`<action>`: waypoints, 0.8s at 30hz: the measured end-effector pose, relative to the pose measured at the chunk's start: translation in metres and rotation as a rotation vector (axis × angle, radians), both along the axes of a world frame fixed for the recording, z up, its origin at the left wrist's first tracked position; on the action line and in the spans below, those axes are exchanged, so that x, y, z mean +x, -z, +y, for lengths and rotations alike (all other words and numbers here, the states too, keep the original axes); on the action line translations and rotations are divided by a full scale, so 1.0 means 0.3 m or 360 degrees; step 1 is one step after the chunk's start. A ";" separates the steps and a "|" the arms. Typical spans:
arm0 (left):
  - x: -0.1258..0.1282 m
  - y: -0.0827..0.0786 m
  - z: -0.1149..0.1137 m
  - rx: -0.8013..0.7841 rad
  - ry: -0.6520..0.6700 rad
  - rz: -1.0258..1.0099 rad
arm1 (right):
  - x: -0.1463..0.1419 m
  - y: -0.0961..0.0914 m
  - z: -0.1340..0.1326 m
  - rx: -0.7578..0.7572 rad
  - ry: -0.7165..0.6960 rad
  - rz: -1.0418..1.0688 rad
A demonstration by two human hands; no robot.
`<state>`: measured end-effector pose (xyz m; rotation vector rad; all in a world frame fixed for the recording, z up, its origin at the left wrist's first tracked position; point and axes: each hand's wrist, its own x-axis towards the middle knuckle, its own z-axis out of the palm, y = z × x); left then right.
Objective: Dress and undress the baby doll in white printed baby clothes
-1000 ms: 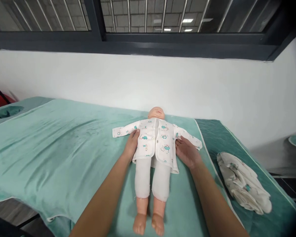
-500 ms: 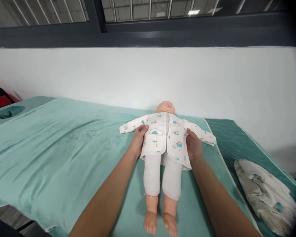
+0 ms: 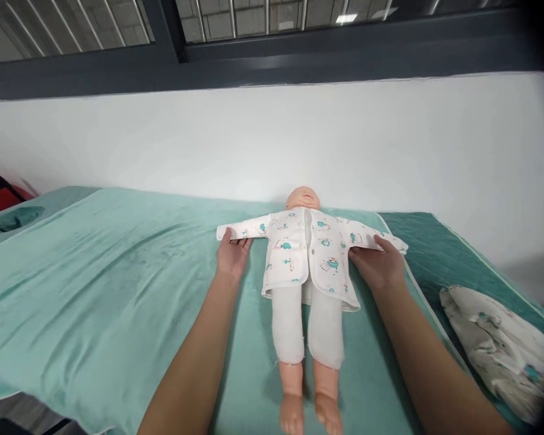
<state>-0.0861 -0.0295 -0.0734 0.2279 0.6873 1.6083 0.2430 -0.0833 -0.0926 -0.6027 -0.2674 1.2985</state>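
Observation:
A baby doll (image 3: 304, 198) lies on its back on a teal towel (image 3: 118, 284), head toward the wall. It wears a white printed jacket (image 3: 306, 254) and white trousers (image 3: 307, 326); its bare feet point toward me. My left hand (image 3: 231, 254) lies flat under the doll's outstretched left-side sleeve, fingers touching the cuff. My right hand (image 3: 379, 263) rests flat along the other sleeve, fingers extended beneath it. Neither hand grips anything.
A crumpled white printed cloth (image 3: 498, 350) lies at the right on a darker green towel (image 3: 435, 254). A white wall and a dark barred window frame stand behind. A second teal surface with a red object sits at the far left.
Both hands slid outward from the doll's sides along the sleeves, which now lie spread straighter. The view shifted slightly.

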 end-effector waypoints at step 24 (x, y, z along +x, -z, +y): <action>0.045 0.069 -0.364 0.0604 0.0188 0.2549 | -0.182 0.050 -0.469 0.0119 0.0290 -0.2579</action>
